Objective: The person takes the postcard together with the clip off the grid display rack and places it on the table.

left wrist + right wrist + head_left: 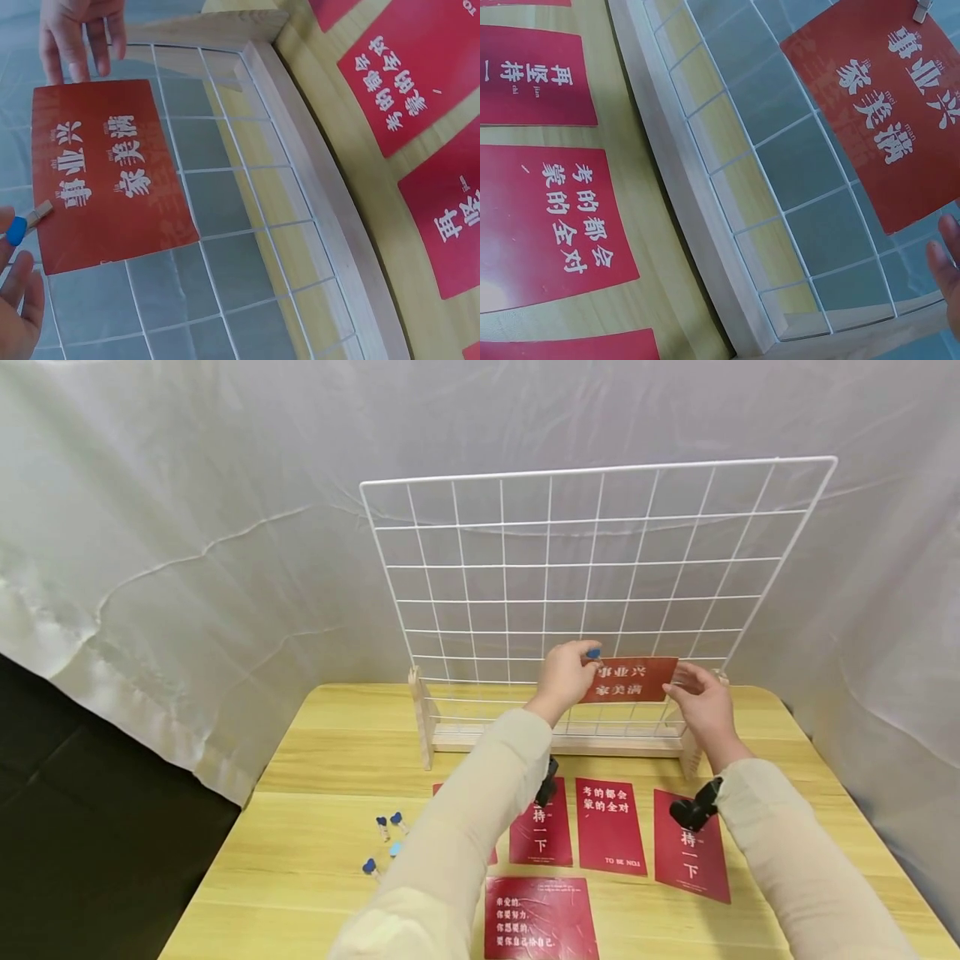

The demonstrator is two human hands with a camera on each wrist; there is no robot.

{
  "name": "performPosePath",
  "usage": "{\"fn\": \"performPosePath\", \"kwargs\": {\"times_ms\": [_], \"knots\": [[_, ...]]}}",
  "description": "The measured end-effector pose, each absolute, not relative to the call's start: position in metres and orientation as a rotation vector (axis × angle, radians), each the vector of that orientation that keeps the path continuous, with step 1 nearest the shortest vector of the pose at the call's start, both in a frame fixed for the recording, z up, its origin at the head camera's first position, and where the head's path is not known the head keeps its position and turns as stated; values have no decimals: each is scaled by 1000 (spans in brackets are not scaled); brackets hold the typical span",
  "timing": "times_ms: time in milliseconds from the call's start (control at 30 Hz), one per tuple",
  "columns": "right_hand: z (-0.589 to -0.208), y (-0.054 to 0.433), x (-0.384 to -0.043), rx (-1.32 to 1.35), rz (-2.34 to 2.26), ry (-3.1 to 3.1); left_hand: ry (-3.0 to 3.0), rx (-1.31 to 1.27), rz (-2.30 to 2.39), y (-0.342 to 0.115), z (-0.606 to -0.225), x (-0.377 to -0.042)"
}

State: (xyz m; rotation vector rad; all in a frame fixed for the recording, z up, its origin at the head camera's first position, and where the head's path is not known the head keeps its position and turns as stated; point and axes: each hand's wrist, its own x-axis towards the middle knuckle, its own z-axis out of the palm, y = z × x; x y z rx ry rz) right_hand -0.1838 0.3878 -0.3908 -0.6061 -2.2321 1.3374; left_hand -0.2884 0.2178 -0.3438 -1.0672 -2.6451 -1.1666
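Observation:
A red card (630, 680) with white characters is up against the lower part of a white wire grid (570, 568). At the card's left end, my left hand (567, 678) pinches a small wooden clip (36, 215) with a blue heart, its tip over the card's edge. My right hand (703, 703) is beside the opposite end with its fingers (73, 56) fairly straight at the edge. Whether those fingertips bear on the card is hard to tell. In the right wrist view only part of this hand (949, 262) shows, near the card's corner.
The grid stands in a wooden base (558, 745) on the table (300, 827). In front lie several red cards (611, 827), some partly covered by the sleeves, and a wider one (540, 920) nearer. Several heart clips (382, 827) lie to the left.

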Motion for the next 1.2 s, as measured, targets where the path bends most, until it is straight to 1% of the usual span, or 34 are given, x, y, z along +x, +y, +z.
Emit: {"fn": "performPosePath", "kwargs": {"times_ms": [333,567,600,633,700,733,833,867,933,967,1100,1133,1200], "knots": [[-396,388,-187,-667,1241,-2196,-2609,-953,-993,225,-344,-287],[-398,385,-186,-595,1361,-2074,-2613,-923,-941,225,-342,-287],[-402,388,-188,-576,1390,-2043,-2604,-927,-919,225,-342,-287],[-416,402,-194,-493,1476,-1986,-2598,-930,-904,225,-342,-288],[-428,413,-200,-466,1515,-1951,-2586,-935,-877,224,-343,-289],[-442,426,-205,-416,1578,-1897,-2579,-938,-872,224,-343,-289],[-454,440,-209,-369,1606,-1877,-2551,-957,-891,224,-345,-291],[-445,430,-205,-430,1530,-1925,-2543,-966,-913,224,-346,-292],[-447,432,-203,-370,1564,-1895,-2526,-975,-970,224,-347,-293],[-435,420,-199,-399,1503,-1939,-2519,-976,-996,223,-347,-293],[-418,399,-188,-389,1468,-1952,-2500,-980,-1107,222,-350,-295],[-409,389,-184,-430,1412,-1988,-2494,-980,-1128,221,-351,-295],[-404,382,-180,-439,1430,-1977,-2480,-985,-1184,221,-352,-296]]}}
